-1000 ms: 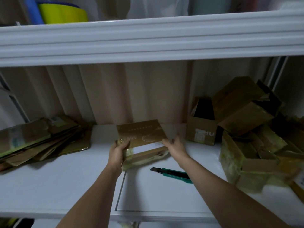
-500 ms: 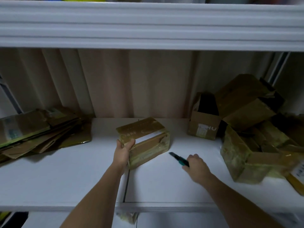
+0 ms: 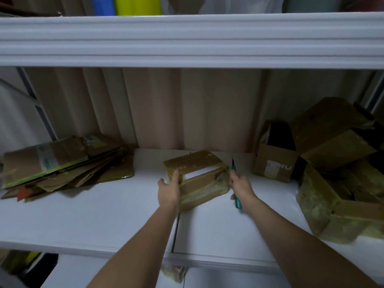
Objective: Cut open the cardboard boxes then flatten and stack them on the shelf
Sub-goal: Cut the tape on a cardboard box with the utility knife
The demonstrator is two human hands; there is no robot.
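Gripping taped box (image 3: 198,179) w/ L hand (image 3: 168,189); R hand (image 3: 241,186) fingers curled round cutter (image 3: 236,199), blade up.

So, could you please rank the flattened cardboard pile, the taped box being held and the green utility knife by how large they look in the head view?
1. Flattened cardboard pile, largest.
2. Taped box, gripped by the left hand.
3. Green utility knife in the right hand, smallest.
All lie at a similar depth on the shelf, so the order looks reliable.
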